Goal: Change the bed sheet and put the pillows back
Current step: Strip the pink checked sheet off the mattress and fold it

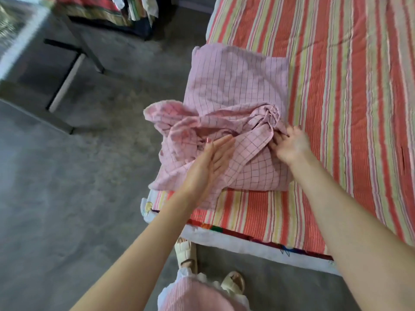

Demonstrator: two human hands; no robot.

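A pink checked bed sheet [233,93] lies bundled on the near left corner of the bed, flat at the far end and crumpled toward me. Its loose folds spill over the bed's left edge. My left hand [211,162] hovers with straight fingers over the crumpled near part, close to the cloth. My right hand [289,144] is at the bundle's right side, fingers curled into a fold of the sheet. The bed is covered by a red, yellow and pink striped mattress cover [350,104]. No pillows are in view.
The bed's near edge [247,243] runs just in front of my sandalled feet [233,283]. A grey concrete floor [78,198] spreads to the left. A dark metal-legged table [67,63] stands at the far left, and another bed with striped cloth [116,12] sits behind it.
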